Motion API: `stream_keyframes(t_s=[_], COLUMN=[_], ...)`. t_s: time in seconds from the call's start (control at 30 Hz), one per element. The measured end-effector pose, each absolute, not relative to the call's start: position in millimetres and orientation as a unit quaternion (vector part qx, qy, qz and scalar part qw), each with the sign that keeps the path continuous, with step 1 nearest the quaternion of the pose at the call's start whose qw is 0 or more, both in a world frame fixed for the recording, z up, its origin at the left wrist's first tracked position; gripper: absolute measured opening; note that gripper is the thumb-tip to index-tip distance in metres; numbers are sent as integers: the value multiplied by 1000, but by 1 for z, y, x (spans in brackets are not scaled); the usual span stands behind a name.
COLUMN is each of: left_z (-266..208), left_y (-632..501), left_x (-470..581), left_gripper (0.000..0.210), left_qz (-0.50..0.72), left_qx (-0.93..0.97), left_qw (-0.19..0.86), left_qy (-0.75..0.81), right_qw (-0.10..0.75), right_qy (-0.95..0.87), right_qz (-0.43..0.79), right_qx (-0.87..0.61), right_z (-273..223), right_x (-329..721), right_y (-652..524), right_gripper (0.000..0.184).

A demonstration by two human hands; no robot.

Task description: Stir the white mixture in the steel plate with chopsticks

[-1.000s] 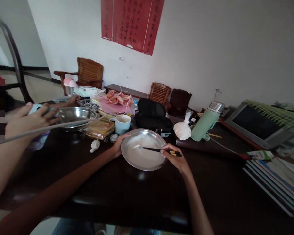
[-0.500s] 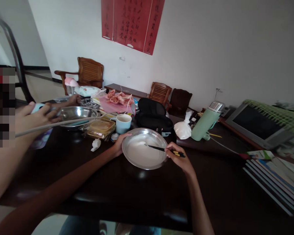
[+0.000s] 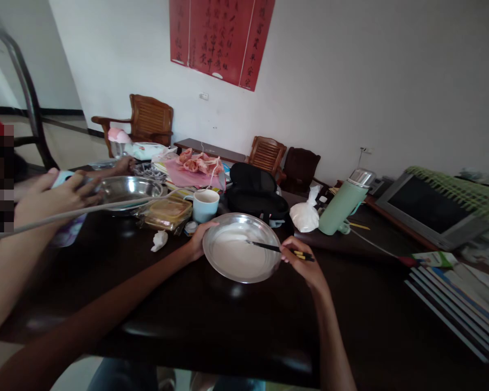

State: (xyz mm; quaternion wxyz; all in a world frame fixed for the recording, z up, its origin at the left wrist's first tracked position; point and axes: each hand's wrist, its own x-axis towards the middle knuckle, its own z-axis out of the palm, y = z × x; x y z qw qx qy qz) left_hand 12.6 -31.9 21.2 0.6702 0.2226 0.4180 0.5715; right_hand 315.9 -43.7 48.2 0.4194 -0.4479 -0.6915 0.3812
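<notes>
A shallow metal bowl (image 3: 210, 260) stands on the dark table, holding a smooth whitish mixture (image 3: 240, 259). At its left rim my left hand (image 3: 198, 241) grips the edge, thumb toward the top of the rim. My right hand (image 3: 302, 263) is closed around black chopsticks (image 3: 265, 247) with gold-banded ends. Their tips dip into the mixture near the bowl's far middle, where a paler patch shows. Just behind my left hand sit a light blue mug (image 3: 206, 206) and a clear-wrapped yellowish box (image 3: 167, 213).
Another person's hand (image 3: 51, 198) is at the left beside a second metal bowl (image 3: 130, 190). Behind lie an open black case (image 3: 255, 190), a tied bag of white powder (image 3: 305, 217) and a green thermos (image 3: 342, 206). Books (image 3: 456, 309) are stacked at right; crumpled tissue (image 3: 160, 240) lies left.
My right hand has shifted slightly right with the chopsticks, and their tips have moved right through the mixture. My left hand stays on the rim.
</notes>
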Motion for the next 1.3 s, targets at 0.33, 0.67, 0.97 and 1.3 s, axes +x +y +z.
stream_keyframes(t_s=[0.33,0.67,0.97,1.3], left_z=[25,25,23,18], left_y=[-34,-34,-35,-29], left_x=[14,14,12,10], left_gripper=[18,18,23,20], left_qz=[575,569,569,573], left_qx=[219,222,240,226], left_qw=[665,664,668,660], left_qy=[423,431,415,430], right_qw=[367,323,355,365], right_qy=[-740,-760,-754,-765], right_qz=[384,401,360,337], right_qx=[-413,-397,-421,-410], right_z=[52,60,61,60], right_x=[308,324,337,323], right_y=[-53,-54,-52,-58], right_gripper=[29,26,31,28])
